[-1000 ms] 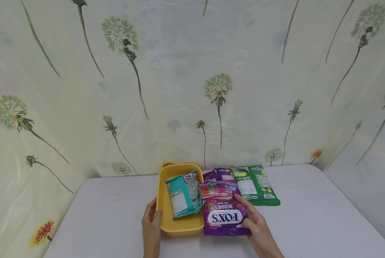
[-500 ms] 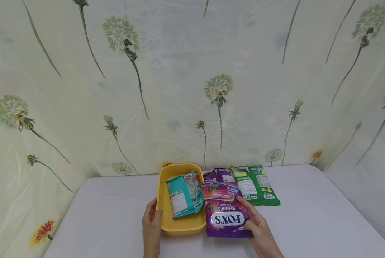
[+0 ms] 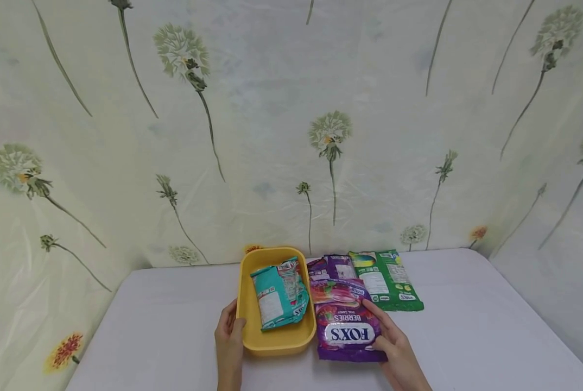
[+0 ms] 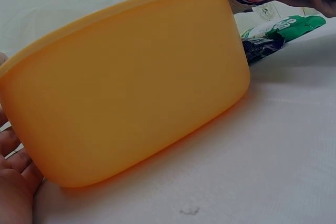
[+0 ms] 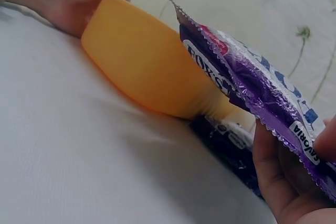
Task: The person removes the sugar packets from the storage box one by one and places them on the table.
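My left hand [image 3: 230, 331] grips the left side of a yellow plastic basin [image 3: 277, 350], thumb at the rim and fingers along the outer wall. A teal candy bag [image 3: 272, 301] lies inside, with a second, partly covered packet [image 3: 289, 271] against it. My right hand [image 3: 395, 347] pinches a purple Fox's Berries candy bag [image 3: 347, 320] by its right edge. That bag is raised above the table, right beside the basin's right rim. In the right wrist view the thumb lies on one face of the bag [image 5: 252, 87] and the curled fingers are behind it.
Behind the held bag, another purple candy bag [image 3: 339, 266] lies on the white-covered table [image 3: 467, 336]. A green candy bag [image 3: 389, 282] lies next to it on the right. A dandelion-patterned sheet [image 3: 272, 136] hangs at the back edge.
The purple Berries bag in my right hand has shifted slightly right and toward me, uncovering more of the basin's right rim. My left hand has stayed on the basin.
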Demonstrator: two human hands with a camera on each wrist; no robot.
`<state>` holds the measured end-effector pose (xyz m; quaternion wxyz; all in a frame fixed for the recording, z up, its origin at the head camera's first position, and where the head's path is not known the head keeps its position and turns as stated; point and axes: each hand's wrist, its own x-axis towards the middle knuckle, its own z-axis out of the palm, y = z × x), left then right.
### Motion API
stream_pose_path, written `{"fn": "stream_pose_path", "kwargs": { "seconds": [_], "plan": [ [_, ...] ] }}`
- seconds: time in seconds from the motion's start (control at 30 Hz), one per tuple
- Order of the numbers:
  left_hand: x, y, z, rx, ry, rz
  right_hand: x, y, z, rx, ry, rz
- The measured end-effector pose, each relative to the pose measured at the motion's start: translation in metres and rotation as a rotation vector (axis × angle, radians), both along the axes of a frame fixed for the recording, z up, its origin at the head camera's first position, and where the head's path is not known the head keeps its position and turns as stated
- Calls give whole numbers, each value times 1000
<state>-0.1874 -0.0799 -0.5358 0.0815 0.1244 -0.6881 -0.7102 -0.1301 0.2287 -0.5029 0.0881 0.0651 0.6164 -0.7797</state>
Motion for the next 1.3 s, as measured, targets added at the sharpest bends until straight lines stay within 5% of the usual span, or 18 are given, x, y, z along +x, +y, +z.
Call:
{"fn": "stream_pose_path", "kwargs": {
  "seconds": [0.47,0.73,1.3],
  "plan": [
    [1,0,1,11,17,3,6,1,-12,164,-3,-26],
    [2,-1,3,-4,24,17,10,3,-14,378,-22,11],
    [4,3,5,15,20,9,18,1,-18,523,-86,3]
  ]
}}
